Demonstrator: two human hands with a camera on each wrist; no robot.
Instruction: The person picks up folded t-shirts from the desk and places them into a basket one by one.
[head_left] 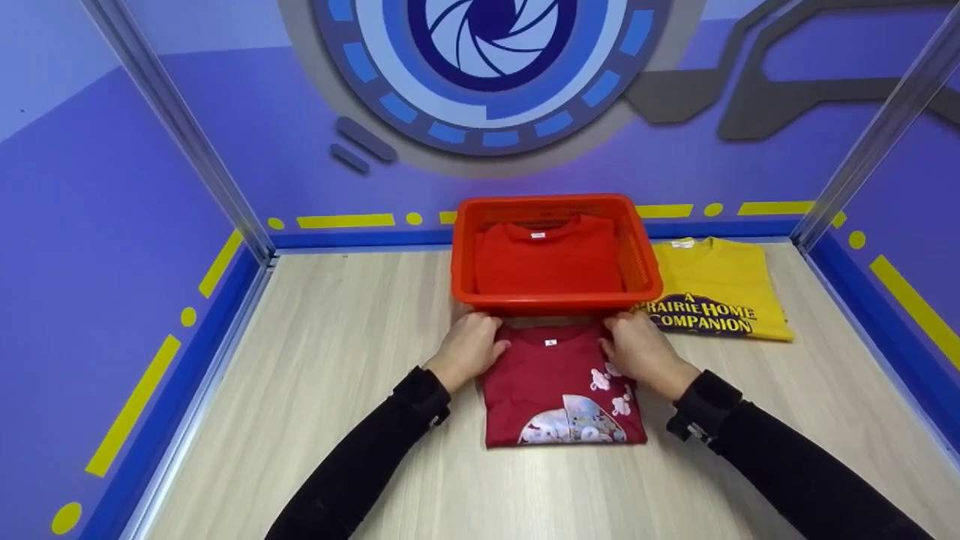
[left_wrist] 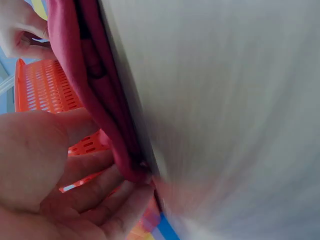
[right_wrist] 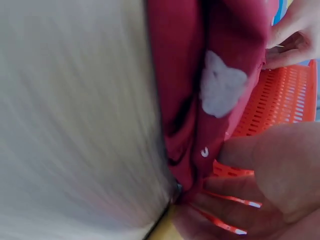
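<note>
As hands [head_left: 466,346] [head_left: 641,351] pinch cloth [head_left: 525,379], basket [head_left: 551,300] — shirt [head_left: 551,262] inside

Three shirts [head_left: 525,382], one basket [head_left: 559,300], one table [head_left: 360,337] and three walls [head_left: 247,135] share your view with two hands [head_left: 466,346] and two wristbands [head_left: 709,403].

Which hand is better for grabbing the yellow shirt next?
Probably the right hand: it's nearer the yellow shirt, while the left hand is farther left. Both grip the dark red shirt, so it should let go first.
</note>
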